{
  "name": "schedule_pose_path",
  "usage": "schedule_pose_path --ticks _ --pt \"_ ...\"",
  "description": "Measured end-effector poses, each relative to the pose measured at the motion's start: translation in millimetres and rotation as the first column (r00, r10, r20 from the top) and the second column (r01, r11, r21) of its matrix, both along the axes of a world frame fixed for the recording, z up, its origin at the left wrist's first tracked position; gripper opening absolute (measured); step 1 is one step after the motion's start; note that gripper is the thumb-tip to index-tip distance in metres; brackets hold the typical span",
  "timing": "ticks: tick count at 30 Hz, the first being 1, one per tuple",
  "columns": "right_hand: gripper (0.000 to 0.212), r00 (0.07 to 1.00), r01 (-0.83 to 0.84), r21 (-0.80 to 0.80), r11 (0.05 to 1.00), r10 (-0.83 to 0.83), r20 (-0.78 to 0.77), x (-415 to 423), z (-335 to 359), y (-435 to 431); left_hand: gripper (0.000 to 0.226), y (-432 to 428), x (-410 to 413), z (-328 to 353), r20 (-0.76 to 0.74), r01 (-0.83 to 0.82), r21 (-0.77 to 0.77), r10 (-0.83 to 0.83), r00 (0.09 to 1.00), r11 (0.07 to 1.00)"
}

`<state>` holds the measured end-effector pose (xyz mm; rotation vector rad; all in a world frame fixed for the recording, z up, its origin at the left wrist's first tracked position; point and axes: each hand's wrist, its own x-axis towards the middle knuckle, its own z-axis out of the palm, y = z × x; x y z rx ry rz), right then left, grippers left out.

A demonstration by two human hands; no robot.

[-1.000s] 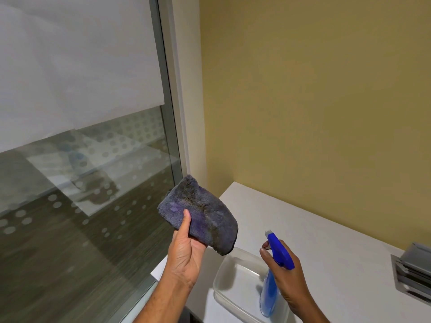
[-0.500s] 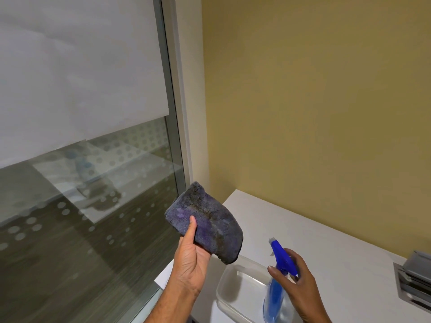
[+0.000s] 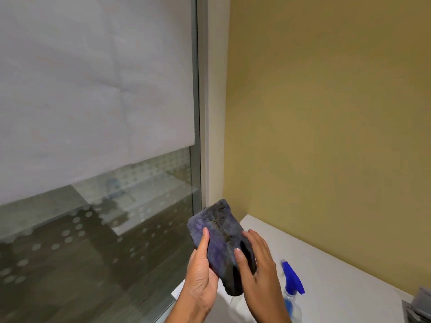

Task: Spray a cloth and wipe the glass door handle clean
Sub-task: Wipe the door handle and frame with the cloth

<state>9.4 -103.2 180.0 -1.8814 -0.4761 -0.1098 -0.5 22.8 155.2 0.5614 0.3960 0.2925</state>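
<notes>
A folded dark purple-grey cloth is held upright in front of me. My left hand grips it from below, thumb pressed on its front face. My right hand touches the cloth's right side with fingers spread over its lower edge. The spray bottle, clear with a blue trigger head, stands on its own to the right of my right hand, apart from it. The glass panel fills the left side. No door handle is in view.
A white counter runs along the yellow wall on the right. A grey object sits at the counter's far right edge. A metal frame separates glass and wall. A white blind covers the upper glass.
My right hand let go of the spray bottle, which now stands by itself, and moved up-left onto the cloth. The view has tilted slightly.
</notes>
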Motion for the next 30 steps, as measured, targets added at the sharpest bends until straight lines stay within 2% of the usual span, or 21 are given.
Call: schedule_pose_path --ticks 3,6,9,12,16,18,20,22,24,28,30 --pt "0.045 0.989 -0.126 -0.026 0.992 0.124 -0.080 -11.9 18.3 14.0 0.063 -3.1 -30.2 22.8 0.002 -0.016 -0.015 0.016 1.000 1.000" --pt "0.047 0.952 -0.216 0.081 0.973 0.229 -0.202 -29.5 34.0 19.5 0.066 -2.4 -66.4 47.3 -0.001 -0.084 -0.016 0.084 0.996 0.996" --pt "0.054 0.907 -0.299 0.174 0.938 0.336 -0.254 -46.0 46.9 19.8 0.055 -1.0 -106.0 69.7 -0.015 -0.209 0.074 0.210 0.977 0.975" --pt "0.050 0.799 -0.460 0.251 0.852 0.520 -0.301 -71.4 64.2 24.4 0.047 9.3 -157.0 89.0 -0.034 -0.314 0.137 0.321 0.946 0.940" --pt "0.050 0.575 -0.635 0.342 0.693 0.720 -0.390 -117.6 88.5 41.4 0.043 16.0 -231.2 103.4 -0.003 -0.381 0.223 0.392 0.920 0.897" --pt "0.050 0.497 -0.685 0.369 0.628 0.773 -0.394 -147.2 94.0 54.0 0.042 23.2 -274.0 112.1 -0.018 -0.402 0.293 0.426 0.905 0.867" --pt "0.045 0.446 -0.717 0.376 0.586 0.802 -0.398 -180.4 99.3 68.3 0.042 28.4 -313.4 115.9 0.001 -0.426 0.301 0.446 0.895 0.853" --pt "0.050 0.315 -0.761 0.398 0.512 0.828 -0.463 -235.9 104.7 95.8 0.040 48.7 -374.6 117.2 0.042 -0.460 0.315 0.472 0.881 0.830" --pt "0.054 0.224 -0.763 0.456 0.459 0.849 -0.480 -256.5 102.3 105.3 0.038 58.5 -402.0 116.4 0.025 -0.440 0.341 0.460 0.888 0.831" --pt "0.040 0.167 -0.763 0.498 0.411 0.871 -0.463 -300.9 103.4 130.0 0.045 71.6 -455.0 114.1 0.014 -0.434 0.371 0.462 0.887 0.821" --pt "0.041 0.184 -0.750 0.510 0.421 0.874 -0.450 -343.1 101.9 157.0 0.050 94.0 -494.0 110.1 -0.011 -0.430 0.401 0.473 0.881 0.809"
